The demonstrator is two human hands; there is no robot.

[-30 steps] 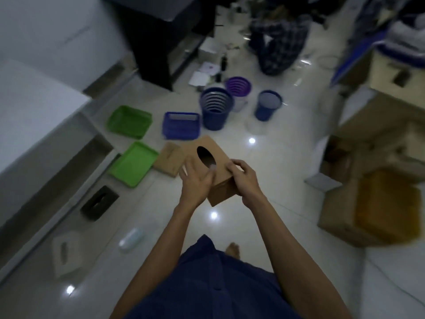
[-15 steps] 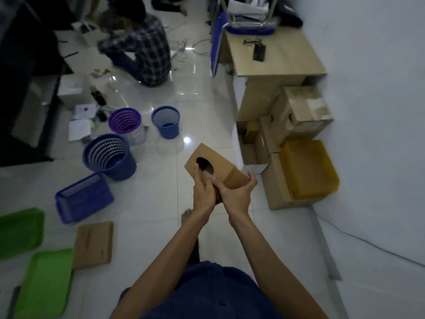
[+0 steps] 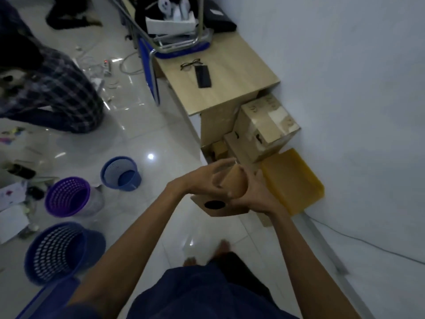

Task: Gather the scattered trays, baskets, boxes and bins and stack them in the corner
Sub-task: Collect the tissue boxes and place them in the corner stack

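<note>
Tipped over since half a second earlier, the tissue box [image 3: 234, 184] had its oval opening on the lower face, towards the camera, instead of on top, and the green trays had left the view. Both hands held the box in the air at the centre of the frame. The left hand [image 3: 204, 178] gripped it from the left, its blurred fingers reaching over the top. The right hand [image 3: 255, 195] curled round the right end. Just right of the hands a yellow bin [image 3: 296, 180] sat on the floor against the wall, with cardboard boxes [image 3: 264, 125] above it under a wooden desk [image 3: 230, 88]. A small blue basket [image 3: 122, 172], a purple basket [image 3: 67, 196] and a large blue basket [image 3: 55, 252] ran down the left of the frame. A person in a plaid shirt [image 3: 53, 95] crouched at the upper left.
</note>
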